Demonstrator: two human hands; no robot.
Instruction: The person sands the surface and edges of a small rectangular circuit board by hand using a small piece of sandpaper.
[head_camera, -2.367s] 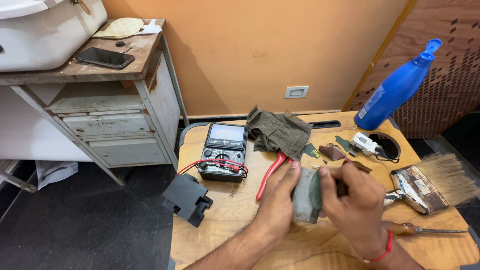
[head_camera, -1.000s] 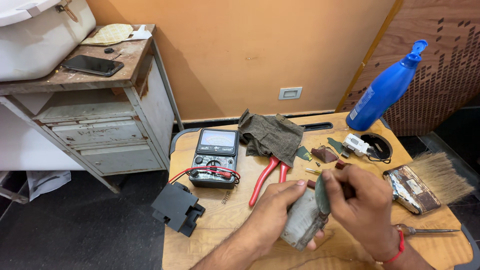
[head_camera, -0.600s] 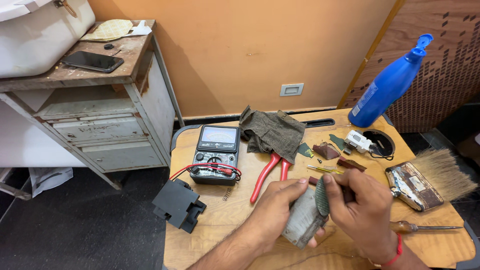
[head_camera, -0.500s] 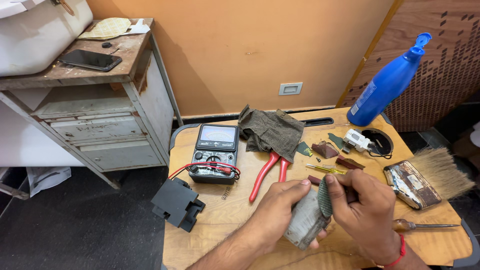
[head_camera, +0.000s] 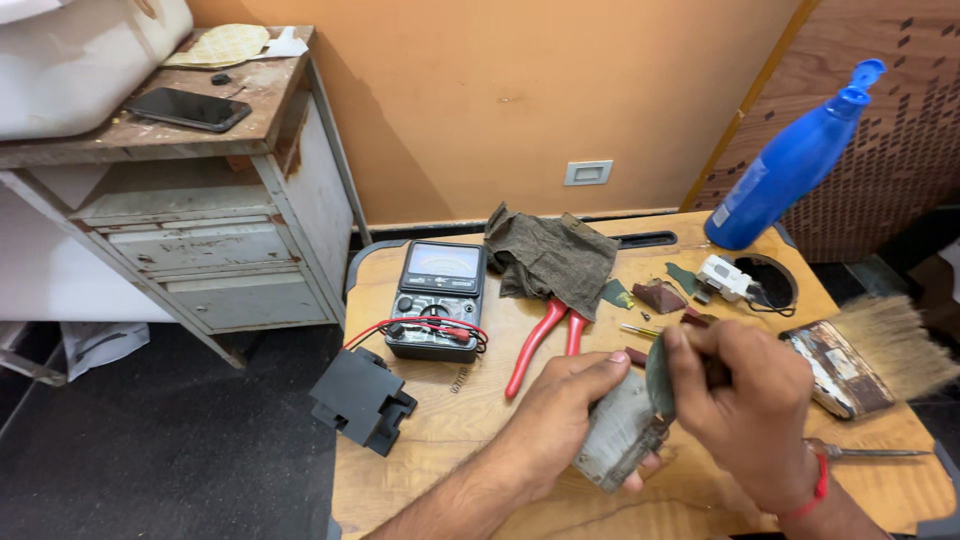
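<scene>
My left hand (head_camera: 555, 420) grips a grey rectangular block (head_camera: 618, 430) over the front of the wooden table (head_camera: 480, 420). My right hand (head_camera: 745, 400) presses a small dark green piece of abrasive sheet (head_camera: 660, 375) against the block's upper end, fingers pinched on it. Red-handled pliers (head_camera: 540, 340) lie just beyond my left hand. A dark cloth (head_camera: 550, 255) covers the pliers' jaws.
An analog multimeter (head_camera: 438, 300) with red leads sits at the left, a black plastic part (head_camera: 362, 398) at the table's left edge. A blue spray bottle (head_camera: 790, 160), a paintbrush (head_camera: 870, 350), a screwdriver (head_camera: 870, 453) and small parts lie right. A metal cabinet (head_camera: 200, 230) with a phone (head_camera: 188, 108) stands left.
My hands and the block have stayed near the table's front. My right hand has shifted the abrasive piece slightly along the block's end. The view moved a little.
</scene>
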